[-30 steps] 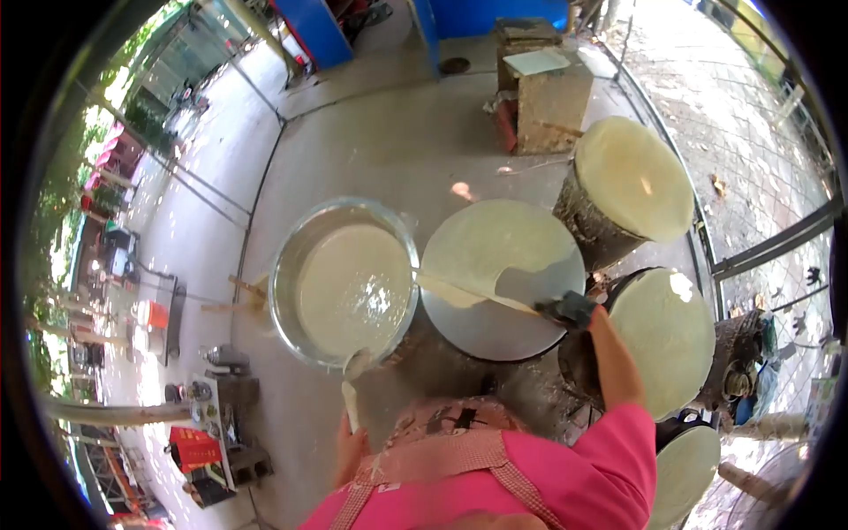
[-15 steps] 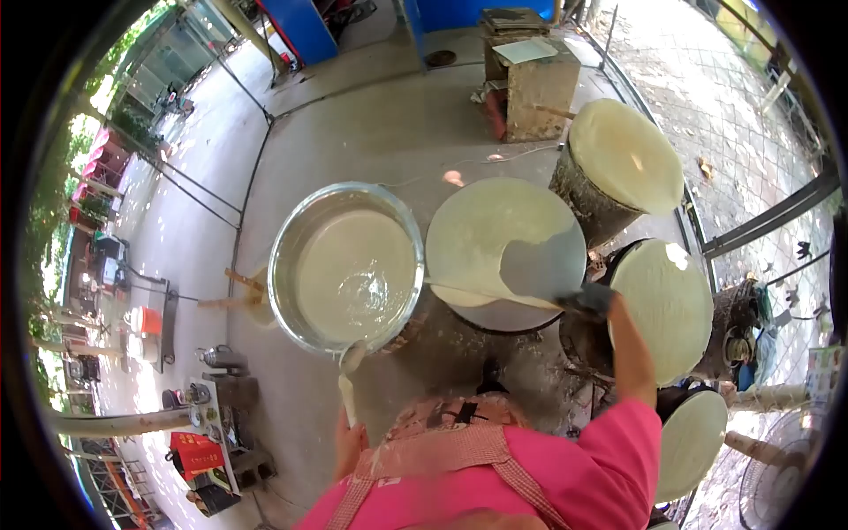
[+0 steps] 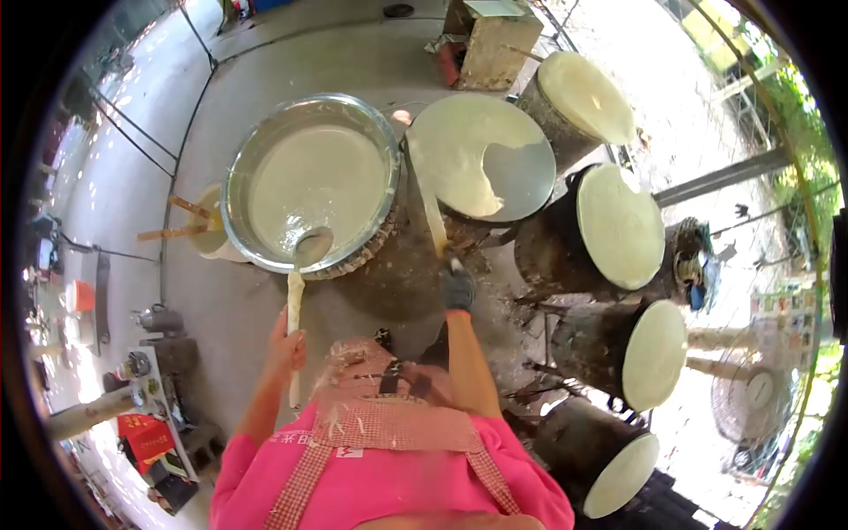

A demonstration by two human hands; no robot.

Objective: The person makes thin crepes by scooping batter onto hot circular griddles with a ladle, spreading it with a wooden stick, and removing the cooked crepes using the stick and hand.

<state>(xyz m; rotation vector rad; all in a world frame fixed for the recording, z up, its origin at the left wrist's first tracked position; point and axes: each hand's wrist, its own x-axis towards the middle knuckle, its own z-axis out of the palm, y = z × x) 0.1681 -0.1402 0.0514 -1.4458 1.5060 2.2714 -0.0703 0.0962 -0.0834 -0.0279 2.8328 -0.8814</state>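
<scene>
My left hand (image 3: 287,347) is wrapped round the pale handle of a ladle (image 3: 313,247), whose bowl sits just inside the near rim of a big metal basin (image 3: 231,231) of creamy batter (image 3: 322,181). In a dark glove, my right hand (image 3: 457,289) grips a long, thin batter spreader (image 3: 431,210). Its blade reaches up along the left edge of a round griddle (image 3: 521,181). Pale batter (image 3: 455,146) coats most of that griddle, leaving a grey patch of metal at the lower right.
More drum stoves topped with pale rounds curve down the right: a back one (image 3: 587,95), a middle one (image 3: 621,225), and lower ones (image 3: 655,353) (image 3: 623,474). A small bucket (image 3: 212,234) with wooden sticks stands left of the basin. A fan (image 3: 755,397) is at far right.
My right hand has swung from the griddle's right side back toward my body, bringing the spreader to its left edge. The ladle bowl has moved inside the basin rim. The view has shifted.
</scene>
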